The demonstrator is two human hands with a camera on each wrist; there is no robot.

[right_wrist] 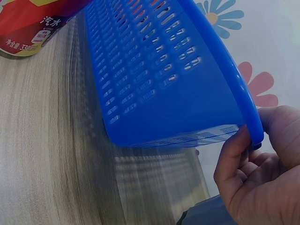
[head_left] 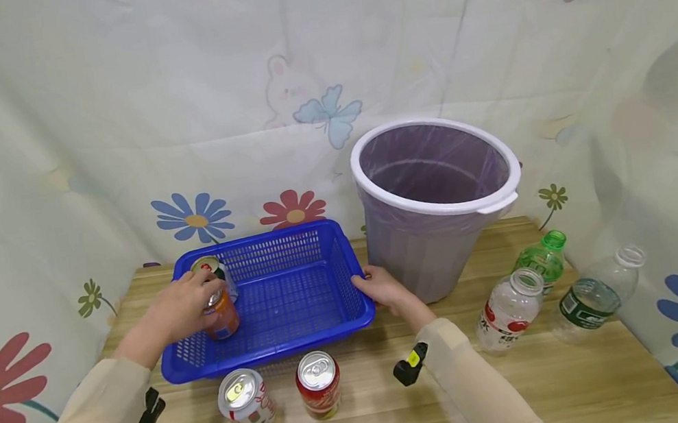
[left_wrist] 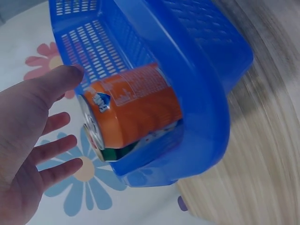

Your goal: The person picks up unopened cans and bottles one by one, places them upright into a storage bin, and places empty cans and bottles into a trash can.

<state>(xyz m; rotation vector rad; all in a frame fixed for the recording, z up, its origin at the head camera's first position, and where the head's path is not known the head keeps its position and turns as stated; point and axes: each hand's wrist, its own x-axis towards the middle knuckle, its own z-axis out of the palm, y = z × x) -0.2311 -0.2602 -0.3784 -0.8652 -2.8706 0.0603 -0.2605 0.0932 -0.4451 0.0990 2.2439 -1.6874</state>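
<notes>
the left hand (head_left: pixel 183 305) is held with fingers spread, nothing grasped, near the top of an orange fanta can (head_left: pixel 222 322), which is stood in the left end of a blue slotted basket (head_left: pixel 293 306). in front, a white-and-red can (head_left: pixel 248 406) and a red soda can (head_left: pixel 319 386) are set on the worktop (head_left: pixel 372 408). the basket's right rim is pinched by the right hand (head_left: pixel 389 290); were it jerked upward, the fanta can could be toppled.

The perforated basket (left_wrist: pixel 204 105) was smooth, glossy blue plastic. The Fanta can (left_wrist: pixel 136 107) was printed metal with a satin sheen, its end silvery. The waste bin (head_left: pixel 421 258) looked like plastic (its liner (head_left: pixel 384 158) a thin, wrinkled, see-through film). The red-labelled bottle (head_left: pixel 513 307) was clear, shiny plastic, the tabletop (head_left: pixel 372 411) wood-grained, the sleeve (head_left: pixel 475 383) matt cloth.
</notes>
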